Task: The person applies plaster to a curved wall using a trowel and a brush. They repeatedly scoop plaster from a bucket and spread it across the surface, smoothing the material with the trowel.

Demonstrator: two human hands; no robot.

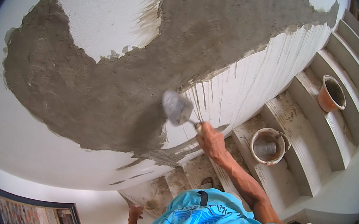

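Observation:
My right hand (213,141) is closed round the handle of a trowel (177,108). Its blade, blurred by motion, is held up at the lower edge of a broad patch of grey mortar (124,88) on the white wall (107,11); whether it touches the wall I cannot tell. Down at the lower middle, beside my blue shirt, my left hand (135,212) hangs low with its fingers curled. What it holds, if anything, is hidden.
On the curved stairs (300,143) to the right stands a whitish bucket (268,146) with a grey object inside. An orange bucket (332,94) is set higher up. Grey drips (253,83) streak the wall below the mortar. A dark-framed opening (35,213) lies at the lower left.

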